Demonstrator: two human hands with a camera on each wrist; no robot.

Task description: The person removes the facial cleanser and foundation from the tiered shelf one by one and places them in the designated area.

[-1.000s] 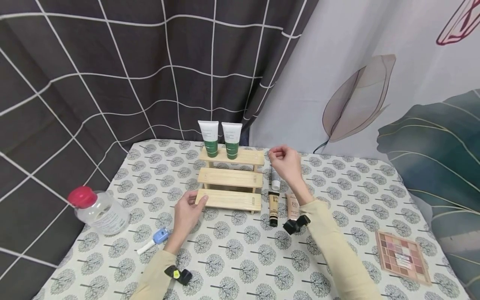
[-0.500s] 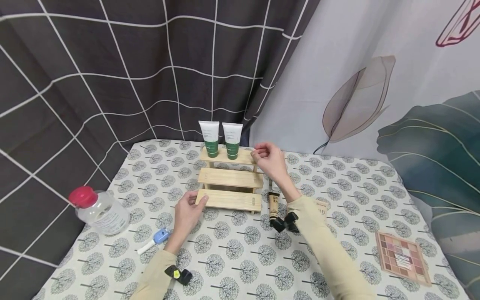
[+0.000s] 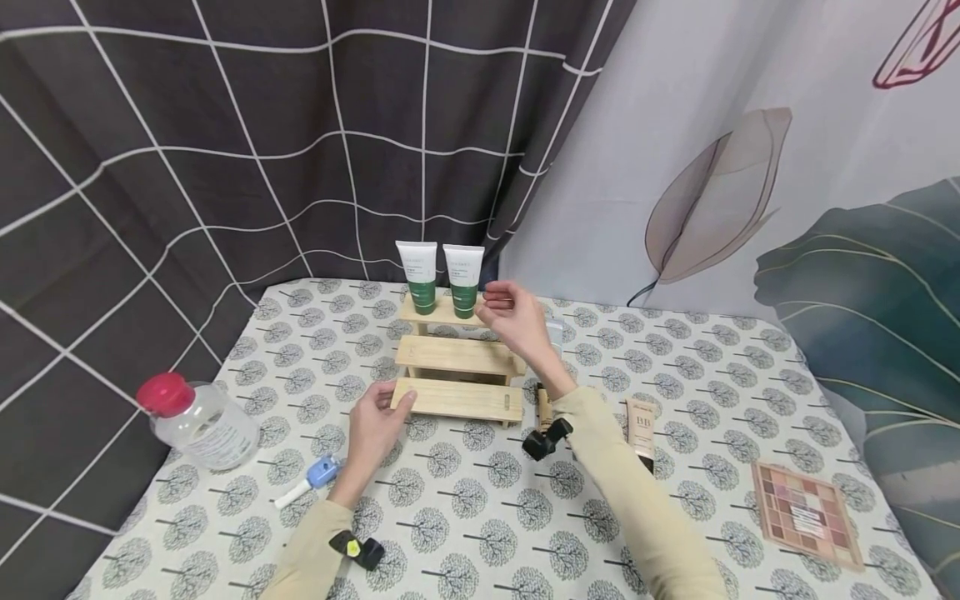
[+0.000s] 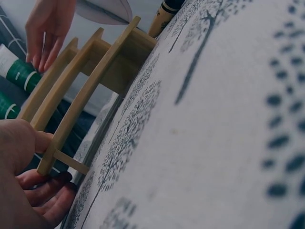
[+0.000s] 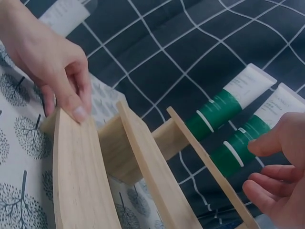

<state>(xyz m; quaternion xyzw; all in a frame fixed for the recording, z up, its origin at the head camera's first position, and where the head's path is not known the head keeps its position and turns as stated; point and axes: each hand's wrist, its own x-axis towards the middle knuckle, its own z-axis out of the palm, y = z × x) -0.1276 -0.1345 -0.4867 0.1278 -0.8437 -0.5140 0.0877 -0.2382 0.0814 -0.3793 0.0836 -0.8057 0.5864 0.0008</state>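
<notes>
My left hand (image 3: 375, 425) grips the left end of the lowest step of a three-tier wooden stand (image 3: 457, 400), thumb on top and fingers beneath. On the top step two white-and-green squeeze tubes stand on their caps: the left tube (image 3: 417, 279) and the right tube (image 3: 463, 282). Beside the right tube is my right hand (image 3: 517, 321), over the step's right end, fingers loosely bent around nothing. From the right wrist view, the thumb (image 5: 269, 143) overlaps the lower green part of the near tube (image 5: 259, 124).
Right of the stand lie a gold tube (image 3: 543, 408) partly under the right wrist, a beige BB cream tube (image 3: 641, 425) and a makeup palette (image 3: 806, 512). Left are a clear bottle with red cap (image 3: 206, 421) and a small blue-and-white bottle (image 3: 318, 475). A gridded dark curtain (image 3: 262, 100) hangs behind.
My right hand has moved left, from beside the stand to the right tube on the top step. The left hand has stayed on the lowest step.
</notes>
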